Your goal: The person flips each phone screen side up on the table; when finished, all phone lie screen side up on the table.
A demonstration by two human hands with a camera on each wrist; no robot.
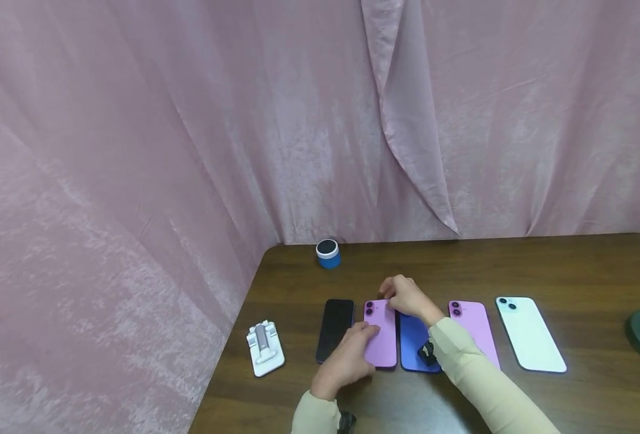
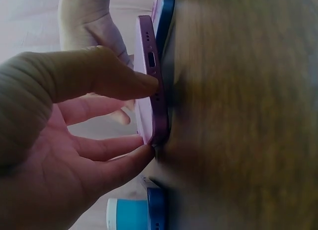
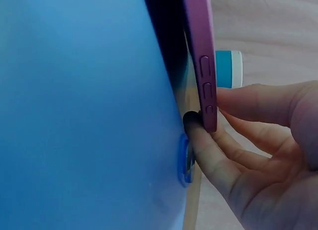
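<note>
A big pink curtain hangs behind your brown worktop. Your left hand grips the bottom of a pink phone and your right hand pinches its top, between a blue phone and a black phone, with a little round blue thing farther back

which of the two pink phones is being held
The pink phone between the dark phone and the blue phone: left grip and right grip both hold it. The other pink phone, beside the white phone, lies unheld.
</note>
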